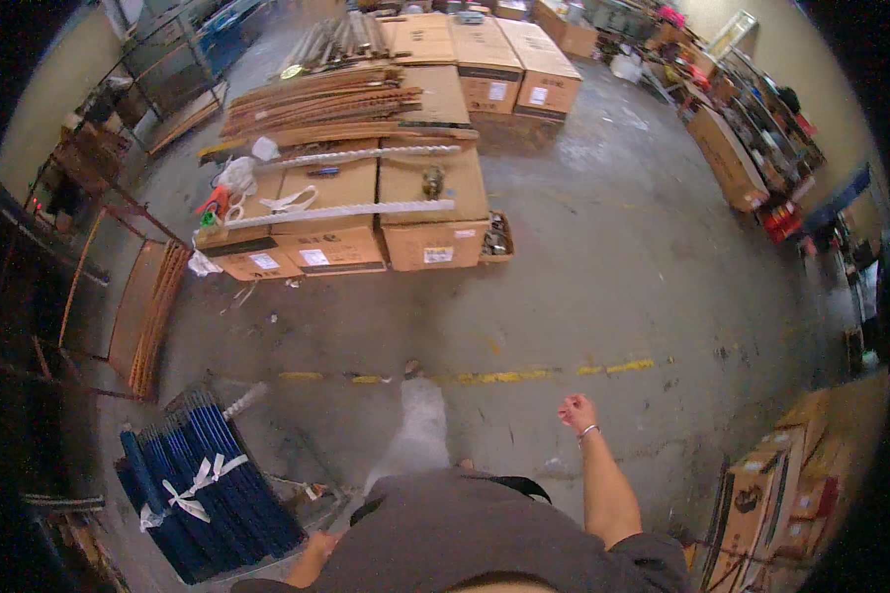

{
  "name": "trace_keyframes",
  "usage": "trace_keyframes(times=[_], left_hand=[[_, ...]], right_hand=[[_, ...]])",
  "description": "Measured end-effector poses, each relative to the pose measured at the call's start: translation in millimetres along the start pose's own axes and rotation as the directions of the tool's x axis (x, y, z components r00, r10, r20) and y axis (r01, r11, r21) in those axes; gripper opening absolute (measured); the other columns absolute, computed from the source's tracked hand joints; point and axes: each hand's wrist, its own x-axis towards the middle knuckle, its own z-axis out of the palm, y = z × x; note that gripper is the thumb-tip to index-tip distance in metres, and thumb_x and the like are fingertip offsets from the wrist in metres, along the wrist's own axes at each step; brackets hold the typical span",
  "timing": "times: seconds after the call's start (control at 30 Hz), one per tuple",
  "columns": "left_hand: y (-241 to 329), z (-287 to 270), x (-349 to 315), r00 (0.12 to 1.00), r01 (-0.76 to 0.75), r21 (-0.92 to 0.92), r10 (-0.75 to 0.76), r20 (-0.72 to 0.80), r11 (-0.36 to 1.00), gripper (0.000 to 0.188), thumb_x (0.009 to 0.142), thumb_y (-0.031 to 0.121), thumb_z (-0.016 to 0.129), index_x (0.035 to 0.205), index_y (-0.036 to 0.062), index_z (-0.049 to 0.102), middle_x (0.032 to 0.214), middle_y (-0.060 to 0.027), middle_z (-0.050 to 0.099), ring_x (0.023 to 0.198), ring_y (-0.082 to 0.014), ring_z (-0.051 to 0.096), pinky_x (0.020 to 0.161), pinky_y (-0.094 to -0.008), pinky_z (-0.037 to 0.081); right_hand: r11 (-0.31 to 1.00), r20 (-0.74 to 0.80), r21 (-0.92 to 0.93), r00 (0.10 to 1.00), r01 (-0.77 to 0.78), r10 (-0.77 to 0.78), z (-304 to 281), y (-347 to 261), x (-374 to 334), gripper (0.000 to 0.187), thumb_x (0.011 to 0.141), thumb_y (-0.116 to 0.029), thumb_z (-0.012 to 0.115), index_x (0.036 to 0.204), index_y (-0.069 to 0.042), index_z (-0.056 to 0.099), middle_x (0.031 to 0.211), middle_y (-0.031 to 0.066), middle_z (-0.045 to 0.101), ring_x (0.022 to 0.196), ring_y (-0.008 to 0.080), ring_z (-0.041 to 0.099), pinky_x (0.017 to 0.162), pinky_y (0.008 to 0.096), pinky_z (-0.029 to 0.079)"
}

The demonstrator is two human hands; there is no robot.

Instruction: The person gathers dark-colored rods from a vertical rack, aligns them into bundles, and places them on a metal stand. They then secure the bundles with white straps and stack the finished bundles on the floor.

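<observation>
My right hand (577,411) hangs over the bare floor, a band round its wrist, its fingers curled in and nothing seen in them. Low in the picture, my left hand (320,546) is partly hidden by my dark shirt, and its fingers cannot be made out. Nearest to it stands a bundle of dark blue rods or tubes (203,494), tied with white strips (193,499). My leg in light grey trousers (415,425) is stretched forward toward the yellow floor line.
Ahead are large cardboard boxes (430,232) with white twisted lengths (346,210), scissors with orange handles (213,203) and a tape roll (432,181) on top. Brown rods (316,104) lie behind. A metal rack (133,296) stands left; cartons (752,504) are stacked at lower right.
</observation>
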Motion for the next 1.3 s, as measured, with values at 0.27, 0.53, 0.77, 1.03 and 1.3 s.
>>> trace_keyframes(times=[0.27,0.53,0.77,1.03,1.3], left_hand=[[218.0,38.0,54.4,0.974,-0.228,-0.308,0.214,-0.081,0.924,0.022,0.080,0.013,0.063,0.096,0.0027,0.052,0.073,-0.0032,0.056,0.057,-0.0140,0.053,0.044,-0.0282,0.040],[498.8,50.5,-55.7,0.922,-0.378,-0.528,0.359,-0.143,0.760,0.027,0.083,0.013,0.063,0.106,0.0020,0.054,0.088,-0.0041,0.059,0.077,-0.0120,0.056,0.066,-0.0261,0.046],[332.2,80.6,-65.3,0.952,0.060,-0.330,-0.154,-0.266,0.942,0.014,0.081,0.007,0.060,0.093,0.0041,0.055,0.076,-0.0010,0.055,0.064,-0.0110,0.052,0.056,-0.0246,0.043],[395.5,175.7,-126.7,0.885,0.365,-0.424,-0.450,-0.120,0.829,0.016,0.081,0.006,0.060,0.096,0.0032,0.054,0.078,-0.0028,0.056,0.066,-0.0123,0.054,0.056,-0.0247,0.044],[445.4,187.3,-125.8,0.913,0.332,-0.423,-0.400,-0.080,0.843,0.018,0.082,0.005,0.060,0.098,0.0023,0.053,0.080,-0.0046,0.057,0.067,-0.0137,0.056,0.055,-0.0248,0.045]], right_hand=[[0.979,0.158,-0.157,0.975,-0.130,0.155,124.9,-145.8,142.7,0.025,0.087,-0.021,0.058,0.105,-0.003,0.053,0.076,0.0083,0.062,0.057,0.0147,0.057,0.048,0.0283,0.048],[0.992,0.253,-0.116,0.967,0.054,-0.023,305.7,-344.0,288.6,0.034,0.088,-0.026,0.057,0.112,-0.003,0.054,0.094,0.0057,0.060,0.063,0.0140,0.059,0.048,0.0272,0.047],[0.993,0.171,0.056,0.981,-0.101,0.090,415.3,-383.5,456.2,0.040,0.089,-0.023,0.055,0.122,-0.002,0.043,0.101,0.0111,0.056,0.065,0.0170,0.061,0.044,0.0292,0.047],[0.953,0.256,0.133,0.939,-0.271,0.231,477.5,-385.4,539.9,0.032,0.092,-0.022,0.051,0.118,-0.004,0.044,0.091,0.0105,0.059,0.072,0.0172,0.061,0.046,0.0285,0.047],[0.942,0.195,0.283,0.972,-0.183,0.130,477.9,-379.6,567.5,0.021,0.094,-0.025,0.050,0.086,-0.005,0.049,0.073,0.0029,0.055,0.066,0.0126,0.057,0.050,0.0246,0.044]])
